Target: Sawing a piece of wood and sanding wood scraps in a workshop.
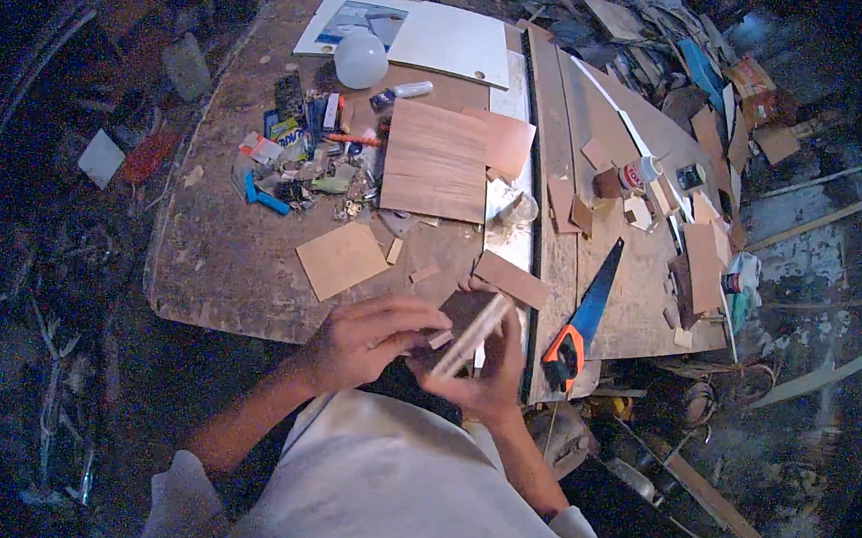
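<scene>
Close to my body, at the table's near edge, my right hand grips a small wooden board tilted up, its pale edge facing me. My left hand pinches a small wood block against or just beside the board's face; whether they touch I cannot tell. Just beyond my hands lies a brown wood strip. A square tan board rests flat beyond my left hand, with a little wood offcut at its corner.
A large wood-grain panel lies mid-table. To its left are a pile of small hardware and packets and a white rounded container. A handsaw with an orange and black handle lies at the right, near glue containers and wood scraps.
</scene>
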### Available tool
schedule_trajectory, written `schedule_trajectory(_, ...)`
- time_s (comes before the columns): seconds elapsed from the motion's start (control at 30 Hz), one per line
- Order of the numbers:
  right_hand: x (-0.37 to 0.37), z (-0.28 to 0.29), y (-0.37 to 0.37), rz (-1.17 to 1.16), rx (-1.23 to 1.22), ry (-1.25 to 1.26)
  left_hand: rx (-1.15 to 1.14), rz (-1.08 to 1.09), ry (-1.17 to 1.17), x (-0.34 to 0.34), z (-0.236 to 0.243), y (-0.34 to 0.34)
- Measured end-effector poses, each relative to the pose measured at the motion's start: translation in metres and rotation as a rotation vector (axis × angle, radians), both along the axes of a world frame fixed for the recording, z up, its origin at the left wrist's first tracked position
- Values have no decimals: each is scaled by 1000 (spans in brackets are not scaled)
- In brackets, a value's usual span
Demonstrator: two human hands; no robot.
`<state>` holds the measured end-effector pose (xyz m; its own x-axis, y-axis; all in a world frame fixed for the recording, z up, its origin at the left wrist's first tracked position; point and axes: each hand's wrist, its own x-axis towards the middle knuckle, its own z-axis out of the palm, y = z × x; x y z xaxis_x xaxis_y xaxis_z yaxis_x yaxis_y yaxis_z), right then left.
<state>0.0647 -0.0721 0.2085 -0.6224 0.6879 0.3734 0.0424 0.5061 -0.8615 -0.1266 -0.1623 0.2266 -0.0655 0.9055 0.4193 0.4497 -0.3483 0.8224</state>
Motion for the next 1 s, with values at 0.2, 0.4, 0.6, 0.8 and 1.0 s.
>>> schedule_trajectory(0.2,-3,-1,3,10,45,-6,3,-61,-22,-4,12,-3)
schedule_trajectory(0.4,1,26,-9,101,72,141,-74,-47,-7,-9,4,-5)
schedule_trajectory(0.6,1,1,3,55,-26,-45,55,-98,-84,-8,11,-1)
schedule_trajectory(0.8,-1,11,3,90,55,17,-6,-72,-31,-9,20,-6)
schedule_trajectory(1.0,3,19,-5,73,53,53,-34,-69,7,-14,11,-7)
